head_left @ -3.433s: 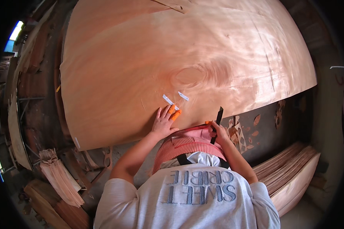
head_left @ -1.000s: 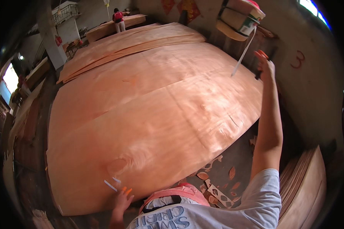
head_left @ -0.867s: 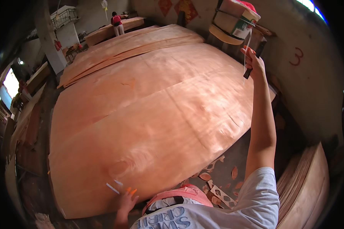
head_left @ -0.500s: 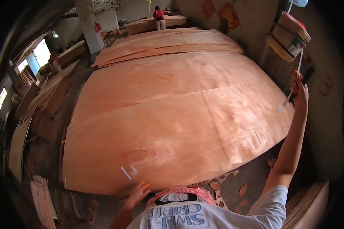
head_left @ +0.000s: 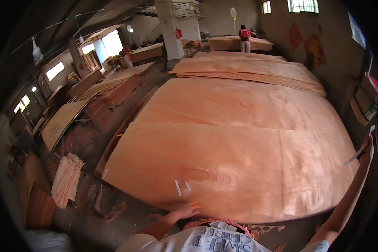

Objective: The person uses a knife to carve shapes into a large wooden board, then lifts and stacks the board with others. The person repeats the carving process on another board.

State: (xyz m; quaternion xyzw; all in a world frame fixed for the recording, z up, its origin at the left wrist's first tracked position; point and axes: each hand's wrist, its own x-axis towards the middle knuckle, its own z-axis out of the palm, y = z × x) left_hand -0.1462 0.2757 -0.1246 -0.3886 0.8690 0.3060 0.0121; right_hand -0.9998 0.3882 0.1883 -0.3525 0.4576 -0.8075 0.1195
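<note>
Left hand [head_left: 186, 211] palm-down at near edge of big veneer sheet [head_left: 248, 168], fingers extended, slightly apart; two small white pieces [head_left: 177, 187] lie on the sheet just beyond. Right hand [head_left: 368, 147] is out at the sheet's right side by a long white strip [head_left: 352, 159], below a container [head_left: 363, 103], finger closure too blurred to tell. Far back: person [head_left: 245, 38] in red beside a stack [head_left: 261, 44].

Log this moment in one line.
left hand: at near edge of wood sheet | right hand: raised by white band | on sheet: two white strips
</note>
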